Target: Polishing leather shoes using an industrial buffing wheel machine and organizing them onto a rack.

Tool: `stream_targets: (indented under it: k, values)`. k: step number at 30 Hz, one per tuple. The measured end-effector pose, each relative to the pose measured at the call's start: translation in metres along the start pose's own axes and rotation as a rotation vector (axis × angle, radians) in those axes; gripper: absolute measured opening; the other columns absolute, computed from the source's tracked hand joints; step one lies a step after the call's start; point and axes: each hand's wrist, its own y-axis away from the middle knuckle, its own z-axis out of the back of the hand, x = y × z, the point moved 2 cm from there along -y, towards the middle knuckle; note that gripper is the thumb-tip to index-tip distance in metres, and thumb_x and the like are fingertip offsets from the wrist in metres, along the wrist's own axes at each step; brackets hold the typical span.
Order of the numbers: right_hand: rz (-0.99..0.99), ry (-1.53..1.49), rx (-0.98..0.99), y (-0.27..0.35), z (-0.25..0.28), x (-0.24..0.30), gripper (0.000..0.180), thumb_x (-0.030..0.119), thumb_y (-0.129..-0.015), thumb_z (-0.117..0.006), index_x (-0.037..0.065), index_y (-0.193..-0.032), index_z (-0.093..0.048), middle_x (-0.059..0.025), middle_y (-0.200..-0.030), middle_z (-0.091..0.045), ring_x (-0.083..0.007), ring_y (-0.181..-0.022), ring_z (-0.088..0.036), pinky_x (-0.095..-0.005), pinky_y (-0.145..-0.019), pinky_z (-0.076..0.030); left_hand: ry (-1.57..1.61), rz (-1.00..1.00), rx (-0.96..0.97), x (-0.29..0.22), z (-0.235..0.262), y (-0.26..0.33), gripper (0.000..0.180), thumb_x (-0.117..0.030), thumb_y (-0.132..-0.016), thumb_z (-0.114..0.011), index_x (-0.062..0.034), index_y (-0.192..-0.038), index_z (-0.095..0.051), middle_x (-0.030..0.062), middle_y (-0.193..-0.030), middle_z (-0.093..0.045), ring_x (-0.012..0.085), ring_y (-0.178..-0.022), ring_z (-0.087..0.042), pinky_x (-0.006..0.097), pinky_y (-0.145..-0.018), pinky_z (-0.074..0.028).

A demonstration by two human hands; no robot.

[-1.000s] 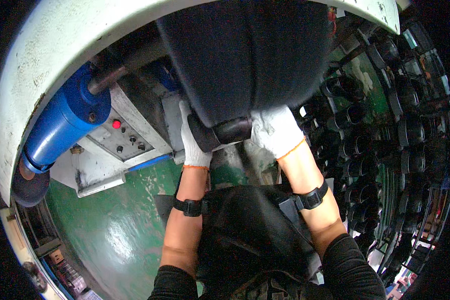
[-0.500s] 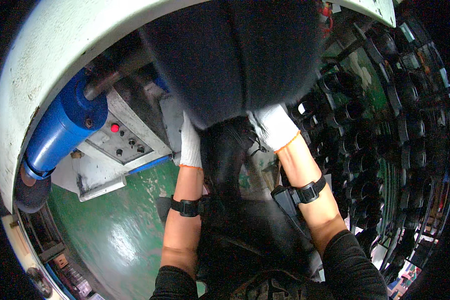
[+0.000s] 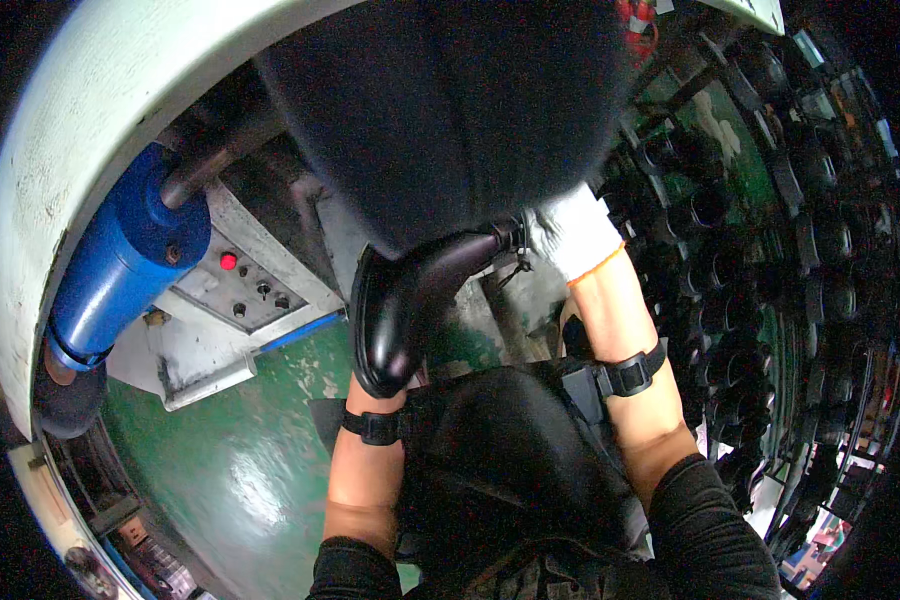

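A glossy black leather boot (image 3: 400, 300) is between my hands. Its rounded toe points down toward my left wrist, its sole edge faces left, and its ankle end reaches to the right. My right hand (image 3: 573, 232), in a white knit glove with an orange cuff, grips that ankle end beside a dangling dark lace. Its fingertips go out of sight under a large dark, blurred form (image 3: 440, 110) overhead. Behind the boot's toe and sole my left hand is hidden. Only the left forearm shows below, so its fingers cannot be made out.
A pale curved machine frame (image 3: 80, 130) arches over the left and top. Below it sit a blue cylinder (image 3: 135, 235) and a control panel with a red button (image 3: 228, 262). Racks of black shoe-like pieces (image 3: 730, 290) line the right. The green floor (image 3: 230, 440) lies lower left.
The boot has come into plain view, its toe now in front of my left wrist. My left glove, visible before, is covered by it. My right hand has shifted slightly right.
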Motion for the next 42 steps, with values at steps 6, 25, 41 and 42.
stream_targets:
  k: [6, 25, 41, 42]
  values:
    - [-0.011, 0.022, 0.04, 0.002, 0.023, -0.01, 0.033, 0.008, -0.083, -0.044, -0.003, -0.112, -0.054, -0.0261, -0.109, -0.057, -0.0447, -0.103, -0.05, -0.0443, -0.093, -0.041, -0.054, -0.067, -0.053, 0.014, 0.004, -0.017, 0.042, -0.023, -0.095, -0.037, 0.0021, -0.129, -0.043, 0.0151, -0.134, -0.045, 0.024, -0.122, -0.046, 0.035, -0.104, -0.035]
    - [-0.248, -0.708, 0.267, 0.007, 0.061, -0.002, 0.024, 0.008, -0.083, -0.06, 0.0, -0.106, -0.064, -0.0055, -0.1, -0.066, -0.0119, -0.088, -0.059, -0.0283, -0.084, -0.045, 0.237, -0.016, -0.438, 0.151, 0.0, -0.027, 0.047, -0.027, -0.093, -0.048, -0.0037, -0.133, -0.041, 0.0137, -0.135, -0.044, 0.0277, -0.121, -0.044, 0.039, -0.107, -0.033]
    - [-0.017, -0.787, 0.141, 0.009, 0.016, 0.033, 0.016, -0.001, -0.069, -0.057, 0.005, -0.079, -0.068, -0.0099, -0.082, -0.068, -0.0276, -0.078, -0.063, -0.0375, -0.071, -0.049, 0.854, -0.1, -0.598, 0.139, 0.063, -0.01, 0.045, -0.033, -0.099, -0.034, -0.0084, -0.136, -0.039, 0.0101, -0.137, -0.044, 0.0269, -0.123, -0.043, 0.04, -0.106, -0.035]
    - [-0.231, -1.037, 0.145, 0.004, 0.016, 0.048, 0.015, -0.002, -0.07, -0.058, 0.004, -0.079, -0.068, -0.0095, -0.082, -0.068, -0.0259, -0.08, -0.063, -0.0366, -0.073, -0.05, 0.75, -0.121, -0.593, 0.135, 0.065, -0.007, 0.045, -0.033, -0.098, -0.036, -0.0084, -0.136, -0.038, 0.0102, -0.137, -0.043, 0.0272, -0.123, -0.043, 0.041, -0.106, -0.035]
